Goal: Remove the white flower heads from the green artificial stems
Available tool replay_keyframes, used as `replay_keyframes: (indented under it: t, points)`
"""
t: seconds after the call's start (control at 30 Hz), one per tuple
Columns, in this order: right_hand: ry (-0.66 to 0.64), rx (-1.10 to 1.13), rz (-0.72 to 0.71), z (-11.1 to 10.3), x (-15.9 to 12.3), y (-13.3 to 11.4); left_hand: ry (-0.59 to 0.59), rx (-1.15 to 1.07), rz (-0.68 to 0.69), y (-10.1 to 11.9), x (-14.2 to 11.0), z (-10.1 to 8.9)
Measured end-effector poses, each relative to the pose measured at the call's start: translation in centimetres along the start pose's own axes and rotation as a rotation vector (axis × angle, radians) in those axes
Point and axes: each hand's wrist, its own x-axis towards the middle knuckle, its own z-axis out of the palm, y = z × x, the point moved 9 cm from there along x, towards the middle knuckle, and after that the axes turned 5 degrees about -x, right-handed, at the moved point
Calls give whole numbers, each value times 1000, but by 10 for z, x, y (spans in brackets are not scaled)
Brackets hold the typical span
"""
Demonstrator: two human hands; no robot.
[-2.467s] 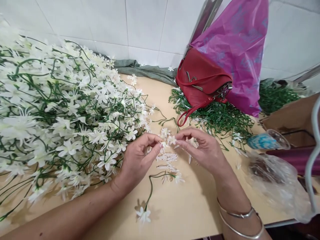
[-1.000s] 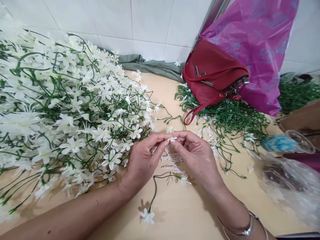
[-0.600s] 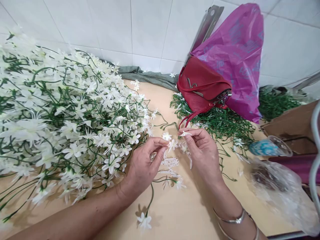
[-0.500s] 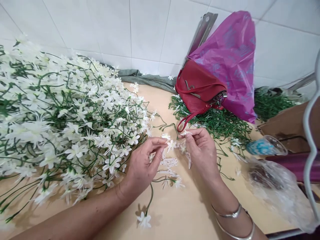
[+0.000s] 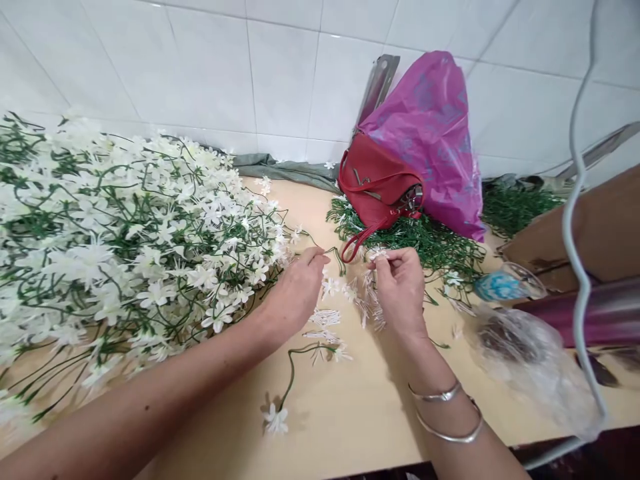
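Note:
My right hand (image 5: 403,290) pinches a white artificial flower (image 5: 377,254) between thumb and fingers, above the table. To its left, my left hand (image 5: 299,290) has its fingers drawn together, back of the hand up. Its fingertips are at the end of a curved green stem (image 5: 336,252); whether they grip it is hidden. Between the hands lie loose white blossoms (image 5: 330,287) and small bundles of white stamens (image 5: 326,316). Nearer me, a green stem (image 5: 291,370) lies with a white flower (image 5: 276,419) at its end.
A large heap of white flowers on green stems (image 5: 150,233) fills the left. Behind are a red handbag (image 5: 373,177), a purple plastic bag (image 5: 435,140) and green stems (image 5: 430,243). At right are a plastic cup (image 5: 505,285), a clear bag (image 5: 535,367) and a grey cable (image 5: 575,233).
My left hand has moved away from the loose blossoms toward the curved green stem, turning its back upward. My right hand still pinches a white flower. The camera view has shifted.

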Motion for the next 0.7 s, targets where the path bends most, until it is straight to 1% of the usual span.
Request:
replay_keyframes:
  t: [0.07,0.13,0.2,0.23,0.3,0.37,0.4,0.43,0.5,0.6,0.7]
  points:
    - [-10,1,0,1,0,0,-97,139,27,-4,4,12]
    - [-23,8,0,2,0,-2,-158,201,36,-6,7,17]
    - [-33,22,-7,3,-1,-4,-168,219,37,-4,10,15]
    - [-35,28,-12,3,-1,-5,-152,212,30,-3,12,12]
    - [-33,35,-20,2,-2,-7,-90,126,-5,0,15,3]
    - [-27,36,-15,2,-2,-7,-31,-60,-50,1,16,-4]
    - [-20,42,-8,1,-1,-6,-23,-167,-65,2,15,-5]
    - [-11,51,1,0,-1,-6,-36,-258,-72,4,14,-4]
    - [9,66,14,-2,1,-5,-98,-337,-74,9,11,1]
    - [24,58,14,-5,2,-5,-193,-304,-42,17,8,8]
    - [30,51,-3,-7,4,-4,-265,-288,69,30,8,15]
